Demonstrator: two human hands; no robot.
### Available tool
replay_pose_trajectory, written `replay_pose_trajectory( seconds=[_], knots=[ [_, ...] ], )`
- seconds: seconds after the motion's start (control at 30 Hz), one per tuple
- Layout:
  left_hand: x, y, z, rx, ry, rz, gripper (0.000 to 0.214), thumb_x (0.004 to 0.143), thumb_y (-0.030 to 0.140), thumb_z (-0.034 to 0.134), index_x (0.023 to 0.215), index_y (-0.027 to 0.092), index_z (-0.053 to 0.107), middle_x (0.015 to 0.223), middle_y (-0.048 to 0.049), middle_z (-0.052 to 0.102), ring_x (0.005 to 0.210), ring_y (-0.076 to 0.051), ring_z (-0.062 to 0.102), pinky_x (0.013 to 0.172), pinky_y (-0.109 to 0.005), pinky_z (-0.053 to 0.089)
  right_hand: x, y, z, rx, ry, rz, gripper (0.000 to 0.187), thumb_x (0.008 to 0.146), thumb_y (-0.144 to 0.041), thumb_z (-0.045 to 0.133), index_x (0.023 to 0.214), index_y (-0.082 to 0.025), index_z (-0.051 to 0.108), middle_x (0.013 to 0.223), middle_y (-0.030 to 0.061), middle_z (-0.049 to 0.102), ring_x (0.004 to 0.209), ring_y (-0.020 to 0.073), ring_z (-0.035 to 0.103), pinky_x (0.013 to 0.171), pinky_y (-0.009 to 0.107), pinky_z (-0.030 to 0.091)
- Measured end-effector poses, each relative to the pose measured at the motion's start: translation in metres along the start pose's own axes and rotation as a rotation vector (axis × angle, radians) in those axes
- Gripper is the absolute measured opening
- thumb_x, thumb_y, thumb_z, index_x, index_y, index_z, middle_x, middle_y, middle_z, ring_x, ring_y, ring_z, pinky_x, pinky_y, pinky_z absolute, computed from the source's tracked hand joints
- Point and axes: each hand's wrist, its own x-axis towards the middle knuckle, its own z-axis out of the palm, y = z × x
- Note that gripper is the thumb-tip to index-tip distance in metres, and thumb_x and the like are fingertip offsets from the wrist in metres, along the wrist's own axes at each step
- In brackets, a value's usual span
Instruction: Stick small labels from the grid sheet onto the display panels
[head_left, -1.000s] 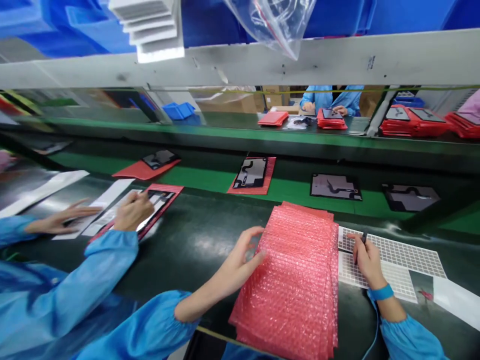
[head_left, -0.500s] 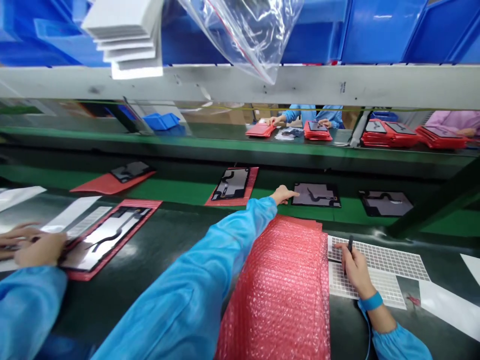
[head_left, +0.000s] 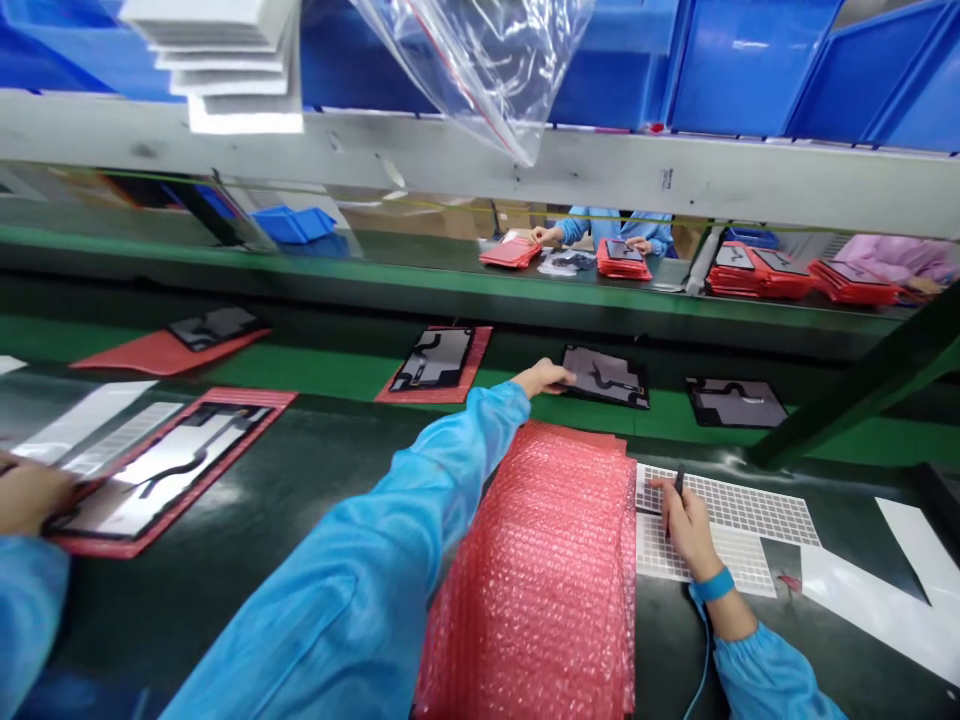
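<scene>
My left hand [head_left: 546, 377] reaches far across the bench and has its fingers closed on the left edge of a flat display panel [head_left: 619, 380]. That panel is grey with a black border and a dark ribbon cable, and it sits slightly askew on the green strip. My right hand [head_left: 690, 530] holds a slim black pen-like tool [head_left: 679, 482] over white sheets of small square stickers [head_left: 765, 512]; a blue wrist strap [head_left: 712, 586] circles that wrist. Between my arms lies a thick stack of red bubble-wrap bags [head_left: 536, 580].
Another display panel [head_left: 736, 402] rests to the right, near a slanted green post [head_left: 847, 380]. Leftward, one panel [head_left: 435, 358] lies on a red bag. A co-worker's hand [head_left: 34, 495] touches a panel at far left. Blue bins [head_left: 750, 70] and a plastic bag [head_left: 480, 70] hang overhead.
The view has swung slightly right. My left fingers, earlier stretched to the panel's edge, now grip it, and the panel has turned a little, its left side farther back. My right hand stays over the sheets.
</scene>
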Motion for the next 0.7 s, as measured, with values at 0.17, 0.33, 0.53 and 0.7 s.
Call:
replay_pose_trajectory(
  seconds=[0.17, 0.33, 0.53, 0.7],
  knots=[
    [-0.019, 0.021, -0.041, -0.232, 0.126, 0.147, 0.037, 0.104, 0.036, 0.071, 0.136, 0.017, 0.064, 0.121, -0.0086, 0.070, 0.094, -0.019, 0.071, 0.079, -0.035, 0.065, -0.004, -0.004, -0.004, 0.068, 0.137, -0.042, 0.067, 0.103, -0.078, 0.048, 0.090, -0.018, 0.076, 0.051, -0.0014, 0.055, 0.048, 0.0182, 0.053, 0.052, 0.032, 0.044],
    [-0.072, 0.036, -0.099, -0.320, 0.081, 0.259, 0.041, 0.091, 0.041, 0.077, 0.124, 0.018, 0.066, 0.087, -0.0013, 0.066, 0.062, -0.011, 0.060, 0.055, -0.023, 0.053, -0.006, -0.007, -0.011, 0.115, 0.250, -0.031, 0.069, 0.102, -0.082, 0.044, 0.083, -0.021, 0.070, 0.059, 0.0007, 0.058, 0.049, 0.0171, 0.052, 0.049, 0.032, 0.043],
    [-0.149, 0.005, -0.092, -0.173, -0.220, 0.224, 0.050, 0.072, 0.047, 0.092, 0.105, 0.013, 0.078, 0.082, -0.0049, 0.074, 0.068, -0.015, 0.066, 0.061, -0.025, 0.053, 0.000, -0.012, -0.013, 0.126, 0.187, 0.035, 0.062, 0.104, -0.080, 0.047, 0.107, -0.021, 0.068, 0.063, -0.0021, 0.059, 0.050, 0.0164, 0.053, 0.047, 0.028, 0.042],
    [-0.170, -0.038, -0.057, 0.060, -0.419, 0.173, 0.040, 0.079, 0.049, 0.086, 0.100, 0.015, 0.083, 0.083, -0.0079, 0.078, 0.072, -0.021, 0.069, 0.067, -0.031, 0.056, 0.008, -0.012, -0.010, 0.111, 0.052, 0.090, 0.063, 0.097, -0.084, 0.057, 0.103, -0.021, 0.064, 0.067, 0.0018, 0.070, 0.049, 0.0172, 0.061, 0.046, 0.028, 0.047]
  ],
)
